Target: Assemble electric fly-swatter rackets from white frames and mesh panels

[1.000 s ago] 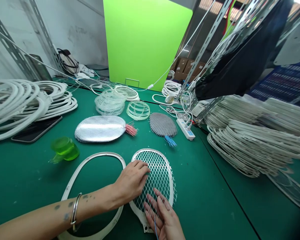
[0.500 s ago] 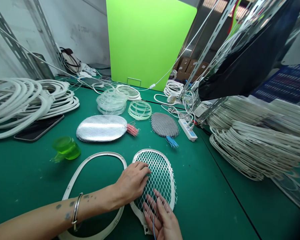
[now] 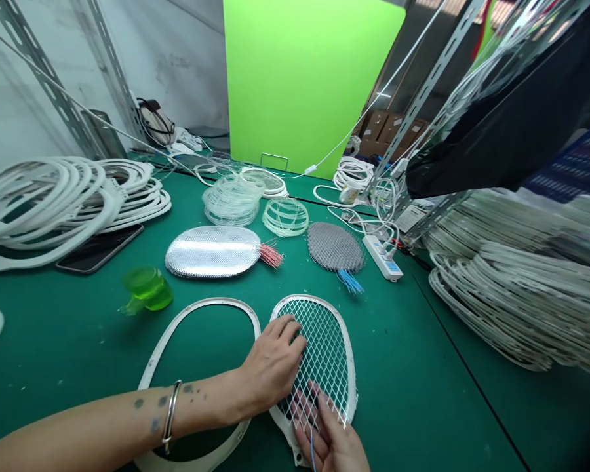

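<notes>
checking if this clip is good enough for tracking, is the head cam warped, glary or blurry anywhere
In the head view, wide-angle distortion bows the slotted steel upright; glare streaks the silver mesh panel; the left hand looks sharp; the stacked white frames look softer; the bottom-right corner darkens.

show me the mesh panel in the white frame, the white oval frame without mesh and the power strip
mesh panel (image 3: 332,354), head view, on the diamond wire mesh
white oval frame without mesh (image 3: 211,301), head view, on its top rim
power strip (image 3: 382,258), head view, on its white casing
</notes>
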Action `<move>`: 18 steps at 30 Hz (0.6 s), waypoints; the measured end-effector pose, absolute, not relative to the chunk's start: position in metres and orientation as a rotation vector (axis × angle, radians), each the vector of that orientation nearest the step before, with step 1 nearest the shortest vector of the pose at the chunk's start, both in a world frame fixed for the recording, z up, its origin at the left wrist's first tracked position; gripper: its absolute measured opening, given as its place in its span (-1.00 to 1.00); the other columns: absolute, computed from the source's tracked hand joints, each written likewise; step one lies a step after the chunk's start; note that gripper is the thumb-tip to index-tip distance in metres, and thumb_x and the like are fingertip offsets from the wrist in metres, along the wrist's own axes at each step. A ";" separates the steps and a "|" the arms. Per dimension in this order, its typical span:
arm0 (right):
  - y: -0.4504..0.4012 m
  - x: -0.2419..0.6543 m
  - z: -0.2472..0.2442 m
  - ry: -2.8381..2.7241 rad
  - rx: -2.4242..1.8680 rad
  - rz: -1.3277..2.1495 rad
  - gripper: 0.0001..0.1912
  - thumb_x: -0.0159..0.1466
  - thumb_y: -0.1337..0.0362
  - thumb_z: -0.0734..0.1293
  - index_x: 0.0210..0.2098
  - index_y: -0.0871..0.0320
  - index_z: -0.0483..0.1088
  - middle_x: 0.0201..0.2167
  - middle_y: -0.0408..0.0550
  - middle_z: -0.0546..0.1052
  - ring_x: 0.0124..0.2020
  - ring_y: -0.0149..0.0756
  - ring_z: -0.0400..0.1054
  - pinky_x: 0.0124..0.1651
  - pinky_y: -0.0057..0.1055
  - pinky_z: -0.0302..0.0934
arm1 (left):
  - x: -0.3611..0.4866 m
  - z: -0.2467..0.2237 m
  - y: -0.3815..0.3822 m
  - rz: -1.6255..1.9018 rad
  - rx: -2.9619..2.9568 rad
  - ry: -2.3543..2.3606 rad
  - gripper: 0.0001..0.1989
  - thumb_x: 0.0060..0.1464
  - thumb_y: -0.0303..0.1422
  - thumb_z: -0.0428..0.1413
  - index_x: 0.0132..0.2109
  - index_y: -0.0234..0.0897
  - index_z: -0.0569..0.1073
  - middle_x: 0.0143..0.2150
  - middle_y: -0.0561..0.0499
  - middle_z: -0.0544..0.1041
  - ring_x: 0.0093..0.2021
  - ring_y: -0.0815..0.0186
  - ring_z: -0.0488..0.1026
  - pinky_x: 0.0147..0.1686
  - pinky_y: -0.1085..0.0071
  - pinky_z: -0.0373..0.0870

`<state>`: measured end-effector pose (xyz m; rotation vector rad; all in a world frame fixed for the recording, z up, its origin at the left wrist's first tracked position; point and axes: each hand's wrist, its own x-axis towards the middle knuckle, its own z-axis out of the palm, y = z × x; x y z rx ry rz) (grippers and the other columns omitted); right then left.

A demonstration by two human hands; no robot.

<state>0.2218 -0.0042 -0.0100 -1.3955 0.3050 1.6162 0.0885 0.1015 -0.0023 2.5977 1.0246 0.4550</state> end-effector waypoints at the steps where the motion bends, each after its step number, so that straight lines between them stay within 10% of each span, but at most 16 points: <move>1: -0.004 0.222 -0.011 0.310 -1.394 1.616 -0.20 -0.04 0.09 0.59 0.10 0.19 0.28 -0.22 0.05 0.63 -0.10 -0.08 0.50 -0.11 -0.34 0.45 | 0.090 -0.003 0.100 0.453 2.607 1.039 -0.77 0.24 -0.43 -0.04 0.00 -0.32 0.41 0.20 -0.21 0.36 0.29 0.00 0.17 0.21 -0.02 0.22; 8: -0.007 0.220 -0.019 0.235 -1.413 1.555 -0.17 -0.21 0.08 0.65 -0.02 0.20 0.36 -0.23 0.06 0.63 -0.09 -0.06 0.50 -0.11 -0.35 0.44 | 0.099 -0.016 0.088 0.270 2.560 1.097 -0.43 0.33 -0.08 -0.18 0.27 -0.41 0.23 0.40 -0.35 0.00 0.40 -0.21 -0.22 0.25 -0.17 0.05; 18: -0.032 0.222 0.034 0.093 -1.328 1.628 -0.44 -0.12 0.15 0.62 -0.18 0.27 0.49 -0.14 0.11 0.59 -0.02 -0.09 0.45 0.06 -0.31 0.32 | 0.103 -0.022 0.087 0.210 2.724 1.135 -0.37 0.27 -0.07 -0.04 0.36 -0.31 0.14 0.39 -0.36 0.03 0.39 -0.25 -0.18 0.26 -0.18 -0.04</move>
